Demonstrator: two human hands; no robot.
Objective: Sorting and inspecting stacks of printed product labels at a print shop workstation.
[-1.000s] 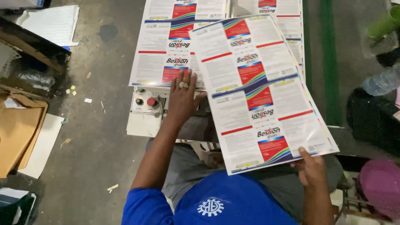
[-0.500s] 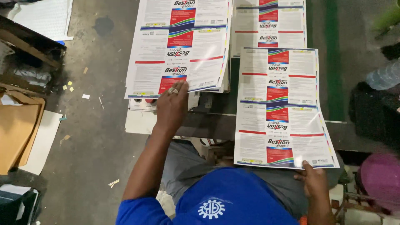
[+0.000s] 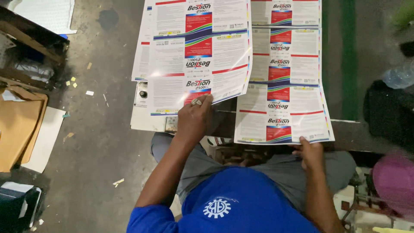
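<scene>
Glossy printed label sheet (image 3: 196, 56) lifted at its near edge, pinched by the left hand (image 3: 194, 120) (ring on one finger) over the left stack (image 3: 142, 60) on the bench (image 3: 366, 129); right hand (image 3: 309, 152) closed on the near edge of the second label sheet (image 3: 282, 86), lying flat just right of it. Looks mid-sort: one sheet airborne, not yet laid down; stacks beneath both, grey floor (image 3: 99, 142) with scraps and cardboard (image 3: 17, 125) to the left.
</scene>
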